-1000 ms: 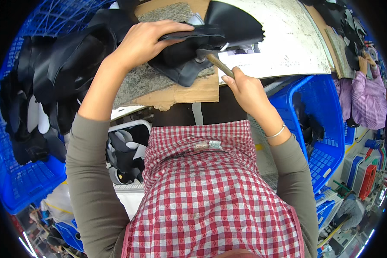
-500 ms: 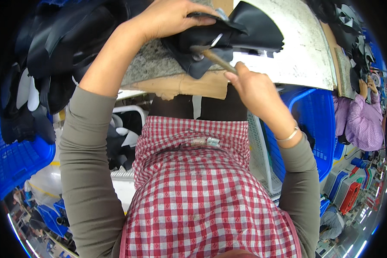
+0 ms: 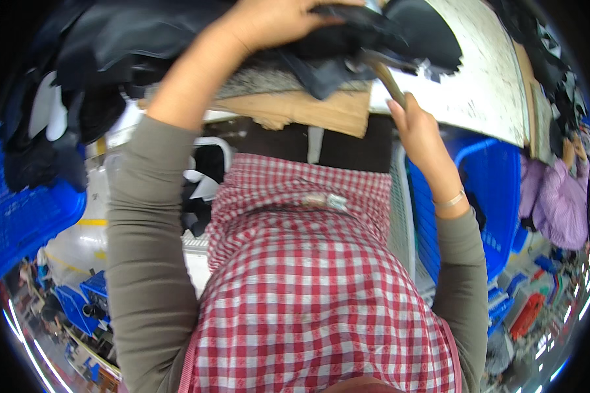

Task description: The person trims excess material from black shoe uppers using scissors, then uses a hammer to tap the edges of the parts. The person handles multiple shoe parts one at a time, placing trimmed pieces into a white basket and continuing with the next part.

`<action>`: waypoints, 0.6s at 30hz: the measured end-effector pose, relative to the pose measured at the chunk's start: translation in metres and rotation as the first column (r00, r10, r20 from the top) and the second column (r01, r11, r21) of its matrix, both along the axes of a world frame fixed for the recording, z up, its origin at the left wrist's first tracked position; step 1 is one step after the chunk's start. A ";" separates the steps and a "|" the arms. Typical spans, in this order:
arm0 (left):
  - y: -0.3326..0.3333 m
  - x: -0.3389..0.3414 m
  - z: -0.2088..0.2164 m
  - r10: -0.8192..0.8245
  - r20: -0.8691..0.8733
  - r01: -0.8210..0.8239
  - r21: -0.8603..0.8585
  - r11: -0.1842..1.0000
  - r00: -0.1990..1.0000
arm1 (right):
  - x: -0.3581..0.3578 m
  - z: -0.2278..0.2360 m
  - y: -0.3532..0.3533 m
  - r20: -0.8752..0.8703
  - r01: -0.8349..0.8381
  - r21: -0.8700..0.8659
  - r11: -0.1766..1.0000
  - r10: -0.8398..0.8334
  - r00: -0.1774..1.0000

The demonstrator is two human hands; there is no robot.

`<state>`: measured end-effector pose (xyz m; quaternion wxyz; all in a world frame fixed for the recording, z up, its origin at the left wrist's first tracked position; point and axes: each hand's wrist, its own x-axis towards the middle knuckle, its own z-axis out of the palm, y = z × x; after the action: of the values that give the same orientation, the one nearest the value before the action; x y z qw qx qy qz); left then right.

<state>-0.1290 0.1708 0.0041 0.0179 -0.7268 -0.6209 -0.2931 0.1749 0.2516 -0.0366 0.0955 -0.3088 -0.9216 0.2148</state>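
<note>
My left hand point(image 3: 283, 23) is at the top of the view, its fingers closed over the edge of a black leather piece point(image 3: 425, 36). The piece is curved, like part of a shoe or boot upper, and lies folded on the work surface with a flap hanging toward me. In my right hand point(image 3: 421, 128) I grip a hammer point(image 3: 391, 82) by its wooden handle. Its head, blurred, is against or just over the leather's near side; I cannot tell whether they touch. The left fingertips are partly hidden by the leather.
A white board point(image 3: 488, 78) and a brown cardboard strip point(image 3: 295, 111) edge the bench. Black leather pieces point(image 3: 137, 39) are heaped at the left. Blue baskets point(image 3: 488, 203) stand at both sides below bench height. Another person in a purple checked top point(image 3: 560, 203) works at far right.
The whole view has shifted, with the bench now higher and farther right. My right hand has moved right with the hammer, whose handle now stands steeper. The left hand still holds the leather.
</note>
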 end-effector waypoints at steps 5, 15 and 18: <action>-0.057 0.045 -0.043 0.349 0.504 -0.395 -0.018 0.919 0.790 | 0.011 -0.026 0.000 0.071 0.080 -0.045 0.996 -0.077 0.995; -0.023 -0.048 -0.033 0.247 0.597 0.404 -0.739 0.539 0.763 | 0.007 -0.022 -0.010 0.012 0.118 -0.025 0.993 -0.118 0.993; -0.025 0.015 -0.059 0.311 0.821 0.282 -0.479 0.831 0.480 | 0.016 -0.029 -0.015 -0.020 0.164 -0.040 0.986 -0.165 0.986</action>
<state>-0.1142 0.1462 -0.0547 -0.5108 -0.4387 -0.6033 -0.4274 0.1905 0.2362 -0.0659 0.1175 -0.3831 -0.8875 0.2275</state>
